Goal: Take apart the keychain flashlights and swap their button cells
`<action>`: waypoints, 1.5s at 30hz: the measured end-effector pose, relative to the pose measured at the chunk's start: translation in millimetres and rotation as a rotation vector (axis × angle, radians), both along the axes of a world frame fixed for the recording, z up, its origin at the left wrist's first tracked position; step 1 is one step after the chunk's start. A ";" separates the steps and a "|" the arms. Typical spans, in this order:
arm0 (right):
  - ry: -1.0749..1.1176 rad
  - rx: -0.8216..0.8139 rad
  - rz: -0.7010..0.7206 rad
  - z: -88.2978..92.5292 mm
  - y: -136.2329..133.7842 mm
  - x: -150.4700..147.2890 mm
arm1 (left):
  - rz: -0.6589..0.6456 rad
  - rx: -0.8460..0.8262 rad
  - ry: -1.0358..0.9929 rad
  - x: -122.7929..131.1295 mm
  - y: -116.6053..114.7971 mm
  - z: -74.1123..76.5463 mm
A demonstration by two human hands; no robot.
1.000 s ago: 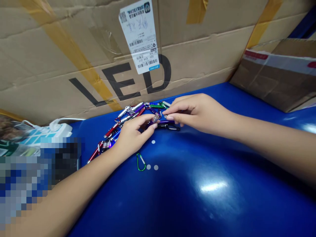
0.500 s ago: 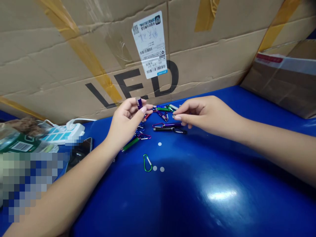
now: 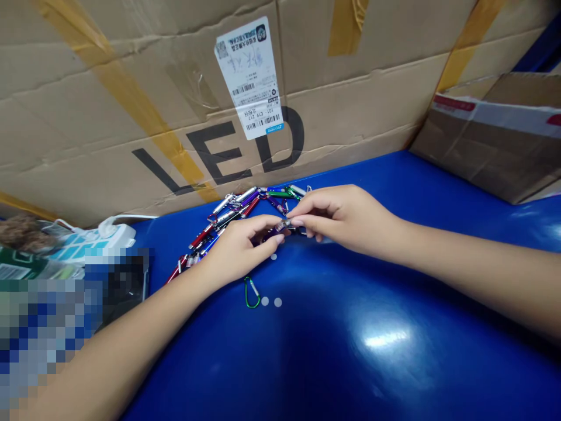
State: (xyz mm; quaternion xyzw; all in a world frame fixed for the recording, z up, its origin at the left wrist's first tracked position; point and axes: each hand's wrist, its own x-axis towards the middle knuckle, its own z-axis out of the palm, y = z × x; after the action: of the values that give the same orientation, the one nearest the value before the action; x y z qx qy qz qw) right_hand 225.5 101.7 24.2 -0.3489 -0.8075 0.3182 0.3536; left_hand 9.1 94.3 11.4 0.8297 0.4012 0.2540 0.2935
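My left hand (image 3: 236, 242) is closed around a small purple flashlight tube (image 3: 270, 235), most of it hidden by the fingers. Thumb and forefinger of my right hand (image 3: 346, 211) pinch a small clear-and-silver piece (image 3: 286, 223) at the tube's end; whether it sits inside the tube I cannot tell. Behind both hands lies a curved row of mini flashlights (image 3: 201, 235) in red, blue, silver, green and purple, several with carabiners. Nearer me, a green carabiner (image 3: 247, 290) rests beside two small pale discs (image 3: 277, 302). A third disc (image 3: 274, 257) shows just below the hands.
A large cardboard box (image 3: 342, 93) marked LED walls off the back of the blue tabletop (image 3: 333, 351). At the right stands a smaller box (image 3: 477, 155). On the left are a white power strip (image 3: 111, 235), a dark phone-like object (image 3: 135, 278) and a plastic package (image 3: 17, 266).
My hands were apart and have come together, the left lowering the purple tube rightward to the small piece in the right. More flashlights show at the left as the view shifted.
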 end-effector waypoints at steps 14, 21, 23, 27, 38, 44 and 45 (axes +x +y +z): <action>-0.172 0.322 0.067 -4.1 1.8 3.0 | -0.065 -0.039 -0.039 1.8 -3.4 -4.5; 0.049 -0.121 -0.132 -11.9 -13.4 -9.6 | -0.002 0.692 0.159 1.2 -7.6 -13.6; 0.135 -0.317 -0.168 -14.7 -16.6 -13.6 | 0.013 0.833 0.261 0.3 -8.1 -14.3; 0.086 -0.464 -0.140 -16.6 -12.7 -13.2 | -0.021 0.709 0.329 0.6 -6.3 -9.0; -0.511 0.503 0.118 -13.5 2.2 5.4 | -0.117 0.022 0.089 -0.3 -0.7 2.7; -0.015 -0.515 0.002 -13.6 -14.0 -14.1 | -0.119 0.712 0.229 -4.0 -2.6 -4.4; 0.025 -0.631 0.014 -13.3 -14.7 -14.9 | -0.106 0.766 0.252 -4.1 -2.6 -4.5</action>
State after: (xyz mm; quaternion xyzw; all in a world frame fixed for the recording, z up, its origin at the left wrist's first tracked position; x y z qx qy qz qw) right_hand 210.6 87.0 11.0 -0.4319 -0.6669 0.5597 0.2355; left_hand 4.9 91.7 6.8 0.9231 0.2671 0.2660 -0.0757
